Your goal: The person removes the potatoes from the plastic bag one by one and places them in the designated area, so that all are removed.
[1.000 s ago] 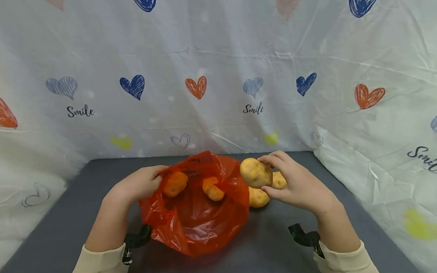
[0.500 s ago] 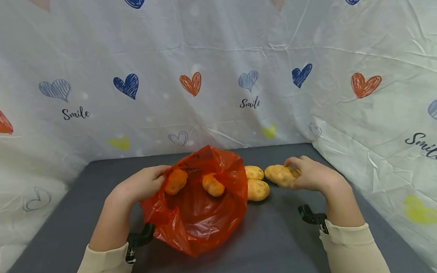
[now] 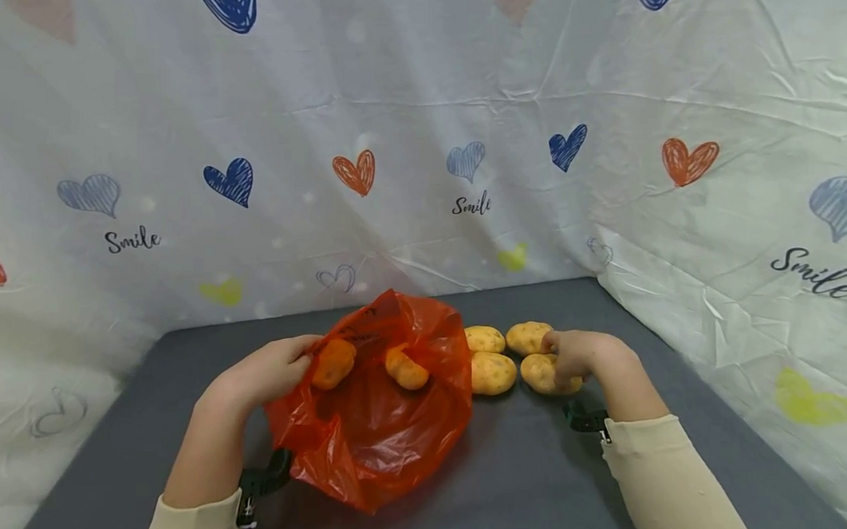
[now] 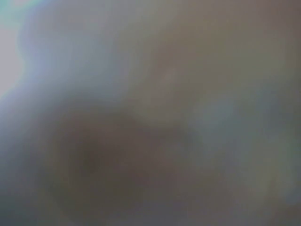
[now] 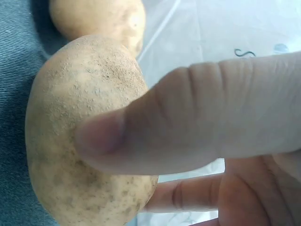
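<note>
Bag [image 3: 382, 426] of orange plastic lies at the table's [image 3: 521, 483] centre, its rim pinched at ten o'clock by the left hand [image 3: 267, 372]. Right hand [image 3: 579, 354], at the bag's three o'clock, curls round a potato [image 3: 540, 374] resting on the table.

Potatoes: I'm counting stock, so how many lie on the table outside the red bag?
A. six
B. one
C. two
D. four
D: four potatoes lie in a cluster right of the bag, and the right hand grips the near right one.
</note>
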The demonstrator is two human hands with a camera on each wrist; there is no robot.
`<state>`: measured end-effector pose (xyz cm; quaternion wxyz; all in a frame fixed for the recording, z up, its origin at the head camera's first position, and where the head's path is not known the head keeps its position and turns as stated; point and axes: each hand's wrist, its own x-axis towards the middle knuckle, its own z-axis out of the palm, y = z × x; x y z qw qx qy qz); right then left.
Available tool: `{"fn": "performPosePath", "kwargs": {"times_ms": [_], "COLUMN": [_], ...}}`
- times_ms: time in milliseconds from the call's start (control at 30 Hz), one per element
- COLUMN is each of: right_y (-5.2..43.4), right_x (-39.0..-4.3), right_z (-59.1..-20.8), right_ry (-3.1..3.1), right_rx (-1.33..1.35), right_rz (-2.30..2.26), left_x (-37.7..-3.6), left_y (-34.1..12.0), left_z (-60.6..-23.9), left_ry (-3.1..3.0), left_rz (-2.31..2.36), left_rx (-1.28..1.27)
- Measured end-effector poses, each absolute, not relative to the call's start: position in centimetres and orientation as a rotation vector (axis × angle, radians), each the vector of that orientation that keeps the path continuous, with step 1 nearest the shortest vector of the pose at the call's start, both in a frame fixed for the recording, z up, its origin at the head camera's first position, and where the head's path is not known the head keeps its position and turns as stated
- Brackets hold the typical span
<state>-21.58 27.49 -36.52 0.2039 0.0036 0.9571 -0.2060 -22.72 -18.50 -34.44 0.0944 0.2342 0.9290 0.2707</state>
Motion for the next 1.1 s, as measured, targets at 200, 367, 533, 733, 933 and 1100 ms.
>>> {"fn": "performPosePath", "kwargs": {"times_ms": [200,367,533,733,933,1100], "right_y": [27.2,27.1,26.8,26.7,27.0,27.0], "right_x": [-22.0,-22.1,-22.2,-22.2,-22.2,-21.7], "right_z": [-36.6,-36.8,-37.0,-37.0,-36.7,-36.0], "right_ry": [2.689,2.699,2.708,2.709,2.703,2.727], "right_rx": [0.007,0.004,-0.015,0.009,0.033,0.025], "right_rz": [-0.538,-0.513,-0.522,-0.580,-0.567,-0.545], "left_x": [-22.6,-22.8,-22.9,-23.1,-23.2,-23.0], "left_y": [-18.4,-18.1,-18.1,-18.0,-17.9,-18.1], "left_z": [-34.4,-34.2,-34.0,-34.3,-34.8,-34.7], "left_ry": [2.757,2.731,2.739,2.738,2.736,2.748], "left_rz": [0.809,0.820,0.800,0.784,0.788,0.784], "left_rx": [0.668,0.667,0.660,0.662,0.675,0.672]}}
